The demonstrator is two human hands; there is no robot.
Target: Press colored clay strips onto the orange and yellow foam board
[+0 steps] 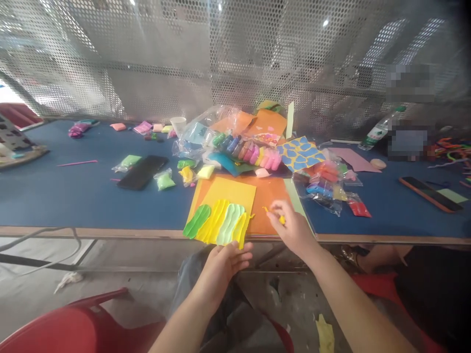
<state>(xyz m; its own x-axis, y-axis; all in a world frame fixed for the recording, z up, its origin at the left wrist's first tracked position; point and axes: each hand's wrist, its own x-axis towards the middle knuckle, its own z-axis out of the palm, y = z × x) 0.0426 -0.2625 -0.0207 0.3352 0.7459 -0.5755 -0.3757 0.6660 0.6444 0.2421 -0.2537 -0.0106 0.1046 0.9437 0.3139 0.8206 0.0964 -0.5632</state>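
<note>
A: Nearest item first. Left hand point(230, 257)?

B: At the near edge of the yellow card point(231, 189), palm partly up, fingers loose and parted. No closed hold seen on that grip; cannot tell whether the thumb bears on the card.

A: Right hand point(290, 225)?

B: Off the card's right side, above the orange sheet point(267, 189). Grip almost closed: thumb and forefinger pinch a thin sliver of yellow clay point(265, 209). A yellow lump point(282, 220) shows among the fingers.

A: Layout on the card?

B: 4 colour bands over its near part, left to right: dark green band point(197, 221), wide yellow band point(215, 220), pale green band point(230, 223), narrow yellow band point(241, 230). Long axes run away from the person; the dark green leans most to the right, the narrow yellow stands nearly straight.

A: Key relation?

B: My judgement: the sideways gap. From the right grip, the narrow yellow band lies to the left, near but apart, its length crosswise to that gap. Left hand is nearer the band's near end; right hand carries the clay.

A: Farther out?

B: Bare card beyond the bands, then bagged clay point(253, 153) on the blue bench point(158, 206), then a perforated screen point(165, 83).
</note>
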